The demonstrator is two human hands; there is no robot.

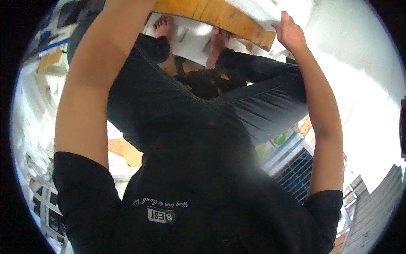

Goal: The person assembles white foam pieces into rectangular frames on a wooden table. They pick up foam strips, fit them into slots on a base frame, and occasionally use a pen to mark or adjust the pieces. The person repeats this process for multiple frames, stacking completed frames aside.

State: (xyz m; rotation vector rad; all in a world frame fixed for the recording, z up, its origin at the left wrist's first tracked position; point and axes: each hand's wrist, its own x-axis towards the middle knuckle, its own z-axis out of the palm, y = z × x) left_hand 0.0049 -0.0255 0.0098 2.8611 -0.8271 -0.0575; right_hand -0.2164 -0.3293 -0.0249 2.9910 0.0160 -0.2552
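My right hand [292, 34] is at the upper right, at the end of a white sheet-like piece [257, 12]. Its thumb and forefinger show at the edge of the piece, while the other fingers are mostly hidden. Below the white piece runs a wooden board [220, 15], curved by the lens, with its end close to my right hand. My left forearm [101, 46] reaches up past the top edge, so the left hand is out of the picture. My bare feet [164, 26] rest on white material just on the near side of the board.
Beside my right thigh lies a boxy item with a dark grid panel [296, 169] and a blue-edged label. White scraps [38, 110] and cardboard pieces [50, 60] are strewn on the left. A white surface [359, 84] spans the right, with grey corrugated material [376, 203] below it.
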